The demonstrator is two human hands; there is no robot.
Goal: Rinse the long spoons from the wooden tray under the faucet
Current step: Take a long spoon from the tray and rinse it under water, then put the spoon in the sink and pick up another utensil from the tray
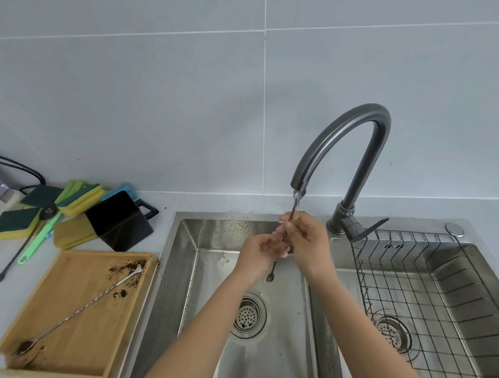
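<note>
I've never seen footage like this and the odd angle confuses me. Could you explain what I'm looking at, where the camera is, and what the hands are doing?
There is no machine here: a person wears a wide-angle camera on the head, looking down at their own arms. Both hands are over the left sink, under the faucet, where water runs. The right hand pinches a long spoon held up in the stream; its forked lower end shows below the left hand, which also grips it. On the counter to the left, a wooden tray holds another long spoon amid brown grit. Behind it lie sponges and a black cup. The right sink holds a wire rack.
</note>
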